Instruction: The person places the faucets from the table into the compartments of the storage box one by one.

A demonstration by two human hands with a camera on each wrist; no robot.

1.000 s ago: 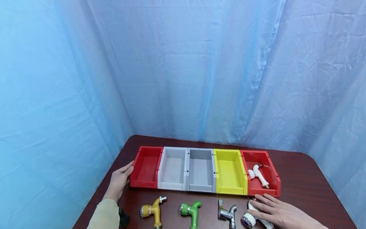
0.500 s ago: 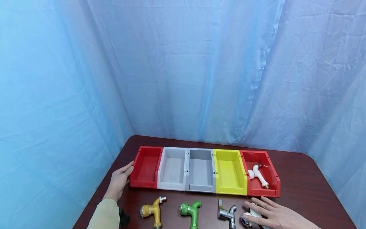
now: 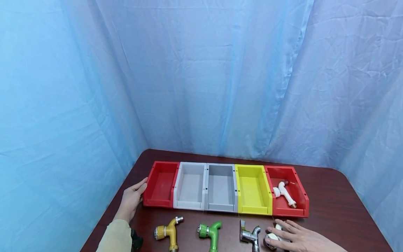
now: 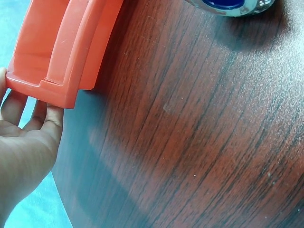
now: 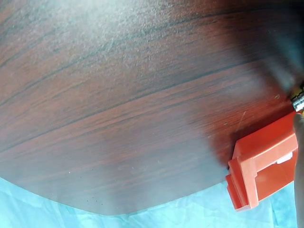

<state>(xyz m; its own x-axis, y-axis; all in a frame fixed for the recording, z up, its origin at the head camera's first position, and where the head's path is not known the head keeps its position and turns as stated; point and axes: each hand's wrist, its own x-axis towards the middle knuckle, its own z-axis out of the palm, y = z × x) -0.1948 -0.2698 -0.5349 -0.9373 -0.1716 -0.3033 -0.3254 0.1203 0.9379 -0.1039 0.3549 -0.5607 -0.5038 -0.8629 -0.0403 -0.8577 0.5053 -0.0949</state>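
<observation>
In the head view my left hand [image 3: 130, 198] rests against the outer side of the left red bin [image 3: 161, 182]; several of its fingertips are hidden behind the wall. In the left wrist view, fingers [image 4: 53, 118] touch that bin [image 4: 71, 61]. My right hand [image 3: 297, 238] lies over a white tap [image 3: 272, 240] at the lower right, its fingers spread and its thumb hidden. Much of the tap is covered. Another white tap [image 3: 285, 194] lies in the right red bin [image 3: 292, 210], just beyond the right hand.
Between the red bins stand a white bin [image 3: 190, 185], a grey bin [image 3: 221, 185] and a yellow bin [image 3: 253, 189]. In front lie a yellow tap [image 3: 171, 232], a green tap [image 3: 213, 233] and a chrome tap [image 3: 252, 236]. Blue curtains [image 3: 201, 77] surround the dark wooden table [image 3: 330, 196].
My right hand has shifted slightly left and toward me, and the white tap under it has turned a little. The left hand and the bins look much the same.
</observation>
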